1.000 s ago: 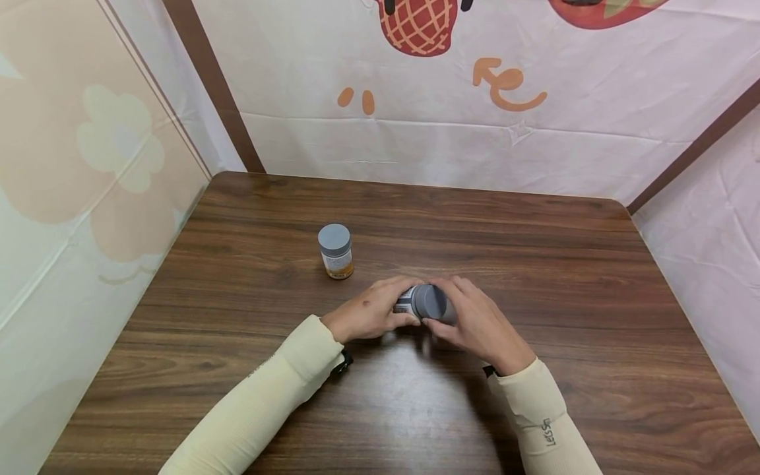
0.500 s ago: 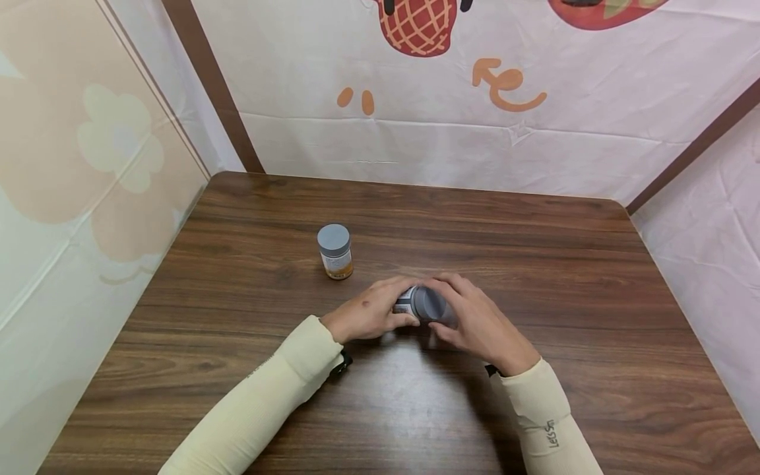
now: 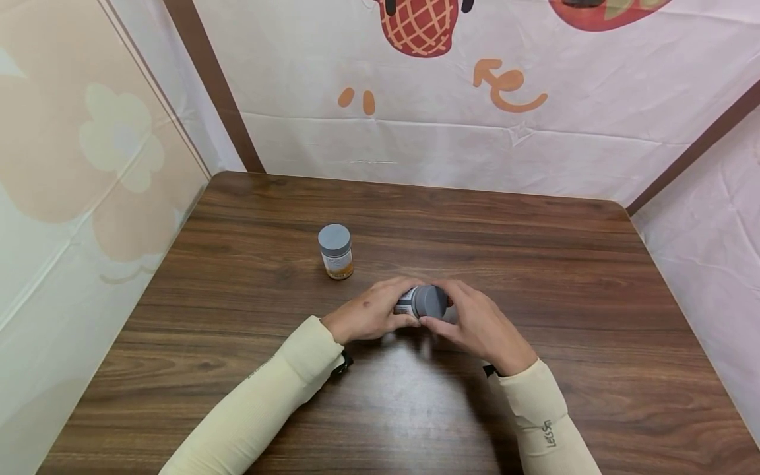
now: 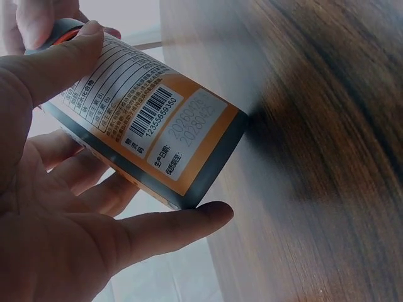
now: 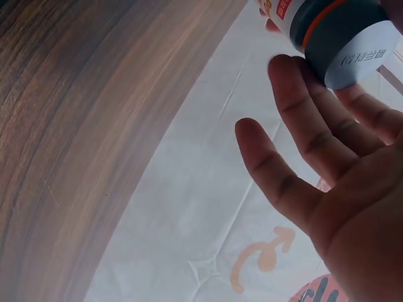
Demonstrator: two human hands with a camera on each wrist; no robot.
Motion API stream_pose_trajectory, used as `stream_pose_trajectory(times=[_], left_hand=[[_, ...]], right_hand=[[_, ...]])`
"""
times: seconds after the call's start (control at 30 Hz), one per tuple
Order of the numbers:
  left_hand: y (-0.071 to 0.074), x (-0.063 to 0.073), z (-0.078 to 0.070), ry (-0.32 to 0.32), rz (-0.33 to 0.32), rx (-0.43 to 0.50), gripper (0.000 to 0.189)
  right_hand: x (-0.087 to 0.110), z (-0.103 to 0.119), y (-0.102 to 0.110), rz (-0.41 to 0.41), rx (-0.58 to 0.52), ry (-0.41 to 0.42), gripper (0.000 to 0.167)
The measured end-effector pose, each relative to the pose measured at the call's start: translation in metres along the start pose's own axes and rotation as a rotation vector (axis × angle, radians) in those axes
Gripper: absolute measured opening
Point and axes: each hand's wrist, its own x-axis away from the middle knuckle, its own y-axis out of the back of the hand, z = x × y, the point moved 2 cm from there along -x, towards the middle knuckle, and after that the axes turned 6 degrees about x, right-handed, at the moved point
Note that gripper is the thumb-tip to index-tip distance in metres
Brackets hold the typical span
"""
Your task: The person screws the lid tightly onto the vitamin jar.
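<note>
In the head view my left hand [image 3: 371, 310] grips a small supplement jar [image 3: 406, 303] by its body, thumb on the near side. The jar lies tilted, its grey lid [image 3: 430, 302] towards the right. My right hand [image 3: 483, 326] holds that lid between thumb and fingers. A barcode and printed dates show on the orange-and-white label [image 4: 151, 119] in the left wrist view. An orange band [image 5: 322, 22] runs beneath the lid in the right wrist view, where some of my right fingers are spread below it. Whether the jar's base touches the table cannot be told.
A second jar [image 3: 336, 254] with a grey lid stands upright on the brown wooden table [image 3: 505, 237], beyond my left hand. Printed cloth [image 3: 439, 145] hangs behind the table's far edge, with more cloth along both sides.
Half a second ago my right hand was turned on the lid with its thumb drawn away. Now the thumb is back against the lid. My left hand and the second jar have stayed put.
</note>
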Motion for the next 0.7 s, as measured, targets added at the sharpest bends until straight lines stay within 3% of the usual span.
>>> stream_pose_trajectory(times=[0.13,0.3,0.5,0.7], left_hand=[[-0.0005,-0.0001,-0.0006,0.008,0.000,0.003,0.053],[-0.0005,0.0000,-0.0004,0.008,-0.001,-0.009,0.057],[-0.0002,0.0002,-0.0007,0.014,0.002,-0.008,0.059],[-0.0005,0.0001,-0.0009,0.004,-0.003,-0.010,0.057]], right_hand=[[0.0007,-0.0003,0.0012,0.020,-0.012,-0.019,0.062],[0.0017,-0.0017,0.0019,-0.030,0.068,0.101,0.075],[0.0010,-0.0022,0.0009,-0.070,0.084,0.221,0.071],[0.0012,-0.0022,0.0002,-0.068,0.082,0.214,0.066]])
